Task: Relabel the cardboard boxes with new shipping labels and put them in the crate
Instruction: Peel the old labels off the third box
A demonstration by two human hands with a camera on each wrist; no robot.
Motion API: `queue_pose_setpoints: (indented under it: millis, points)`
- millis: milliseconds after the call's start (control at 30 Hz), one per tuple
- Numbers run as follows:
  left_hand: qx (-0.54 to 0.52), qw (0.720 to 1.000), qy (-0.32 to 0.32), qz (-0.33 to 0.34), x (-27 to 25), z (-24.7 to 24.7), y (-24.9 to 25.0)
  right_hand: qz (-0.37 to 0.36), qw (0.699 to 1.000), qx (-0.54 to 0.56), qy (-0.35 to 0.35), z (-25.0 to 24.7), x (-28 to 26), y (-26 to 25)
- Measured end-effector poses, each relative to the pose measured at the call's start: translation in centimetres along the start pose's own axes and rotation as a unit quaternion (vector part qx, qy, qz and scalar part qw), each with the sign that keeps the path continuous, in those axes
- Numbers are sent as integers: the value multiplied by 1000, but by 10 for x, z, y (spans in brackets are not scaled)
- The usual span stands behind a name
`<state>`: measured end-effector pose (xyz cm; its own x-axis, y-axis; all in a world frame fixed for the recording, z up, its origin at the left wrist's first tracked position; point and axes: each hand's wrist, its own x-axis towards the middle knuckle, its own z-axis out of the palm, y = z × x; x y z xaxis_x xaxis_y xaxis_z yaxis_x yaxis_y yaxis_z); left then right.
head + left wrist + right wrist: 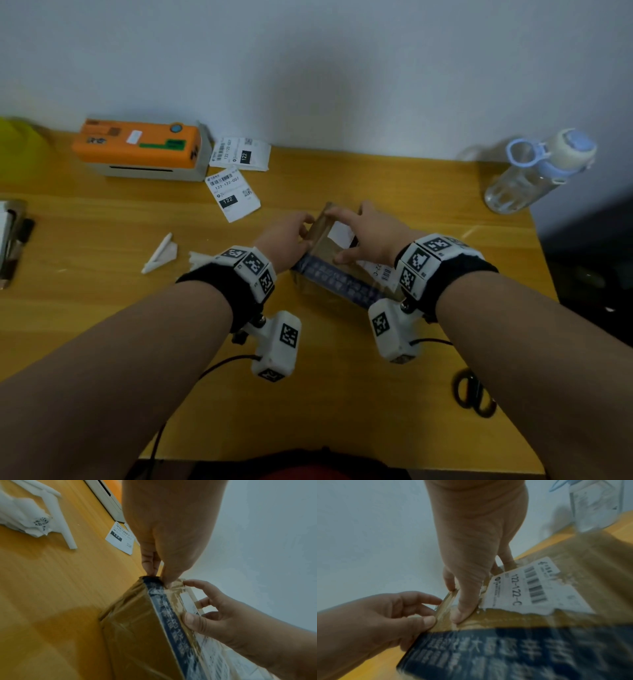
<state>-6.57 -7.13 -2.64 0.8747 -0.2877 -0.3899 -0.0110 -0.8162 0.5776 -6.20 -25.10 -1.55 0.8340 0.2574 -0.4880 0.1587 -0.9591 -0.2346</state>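
A brown cardboard box (327, 248) (137, 635) lies in the middle of the wooden table. A strip of blue printed tape (339, 282) runs along its near top edge. Its old white label (530, 586), reading 122-122-C, is partly torn. My left hand (306, 229) pinches the box's far left edge between thumb and fingers (428, 622). My right hand (337, 236) grips the same end, with its thumb (462, 615) pressed on the top beside the label's torn edge and its fingers curled over the far edge. Two new labels (233, 193) (241, 154) lie loose behind the box.
An orange and white label printer (144, 150) stands at the back left. Torn white paper scraps (161, 253) lie left of my left wrist. A clear water bottle (537, 171) stands at the back right, and black scissors (474, 394) lie near the front right edge.
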Motion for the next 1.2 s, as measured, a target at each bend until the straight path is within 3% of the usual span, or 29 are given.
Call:
queue_pose_setpoints:
  millis: [133,300,433,600,733,900,1033,1200]
  points:
    - [33,999,-7,9,1,-4,-6,16,998,38,37,12,-5,-4]
    - [70,996,-9,59,-3,-13,-6,28,997,66,32,11,1,-15]
    - [145,987,-47,56,-3,-14,-5,34,995,82,38,14,0,-15]
    - [147,982,-103,49,-9,-10,-11,46,994,80,50,17,-1,-17]
    - [126,985,-102,55,-7,-10,-10,44,991,97,79,26,-5,-15]
    - [162,979,-97,77,-3,-16,-8,40,995,60,66,32,-13,-11]
    - [187,974,-85,93,-1,-19,-1,26,984,129,119,29,-15,-12]
    - [185,975,-82,93,-1,-20,-1,38,977,89,190,19,-3,-21]
